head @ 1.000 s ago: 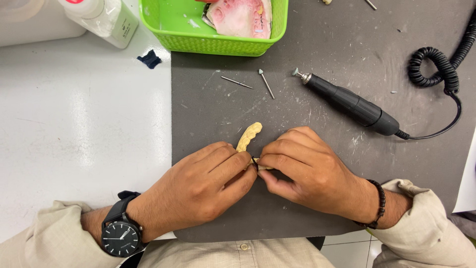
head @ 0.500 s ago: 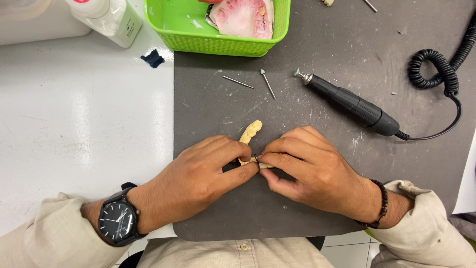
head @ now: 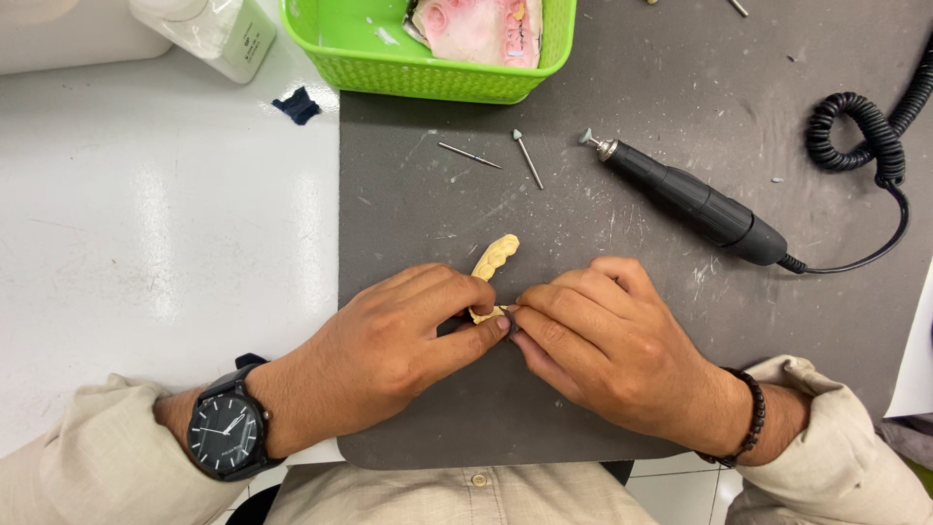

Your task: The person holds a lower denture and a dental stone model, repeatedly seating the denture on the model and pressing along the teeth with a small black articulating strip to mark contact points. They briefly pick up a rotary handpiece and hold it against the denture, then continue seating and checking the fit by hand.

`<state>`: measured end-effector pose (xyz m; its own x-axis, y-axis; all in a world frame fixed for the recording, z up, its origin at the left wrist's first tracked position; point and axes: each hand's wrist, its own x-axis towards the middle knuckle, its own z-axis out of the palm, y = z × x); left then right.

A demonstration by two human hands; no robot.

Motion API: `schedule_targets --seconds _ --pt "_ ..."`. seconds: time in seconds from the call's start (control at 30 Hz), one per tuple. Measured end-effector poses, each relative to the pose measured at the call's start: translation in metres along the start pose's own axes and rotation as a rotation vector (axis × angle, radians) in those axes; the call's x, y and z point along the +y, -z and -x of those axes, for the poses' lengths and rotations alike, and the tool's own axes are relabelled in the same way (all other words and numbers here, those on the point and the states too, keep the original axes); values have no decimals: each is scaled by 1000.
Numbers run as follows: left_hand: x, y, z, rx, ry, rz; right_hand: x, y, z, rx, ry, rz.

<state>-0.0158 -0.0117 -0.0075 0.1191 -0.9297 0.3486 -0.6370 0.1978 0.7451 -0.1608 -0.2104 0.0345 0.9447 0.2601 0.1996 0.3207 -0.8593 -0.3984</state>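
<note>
Two hands (head: 505,340), one cast (head: 495,260) (cream)

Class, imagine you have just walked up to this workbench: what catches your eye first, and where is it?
First, the two hands meeting at the middle of the dark mat: the left hand and right hand pinch a small cream curved piece between their fingertips. Next, the bright green basket at the top edge holding a pink cast, and the black rotary handpiece lying at right with its coiled cord.
</note>
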Motion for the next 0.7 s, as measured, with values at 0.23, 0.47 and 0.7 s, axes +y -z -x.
schedule_targets --seconds 0.23,0.47,0.7 --pt "3 0 -1 1 22 11 0 0 -2 -16 -55 -62" --pt "3 -1 -1 -3 28 19 3 -3 -2 6 -96 -131" --pt "0 1 -2 27 -82 -19 10 -11 0 -18 -353 -357"
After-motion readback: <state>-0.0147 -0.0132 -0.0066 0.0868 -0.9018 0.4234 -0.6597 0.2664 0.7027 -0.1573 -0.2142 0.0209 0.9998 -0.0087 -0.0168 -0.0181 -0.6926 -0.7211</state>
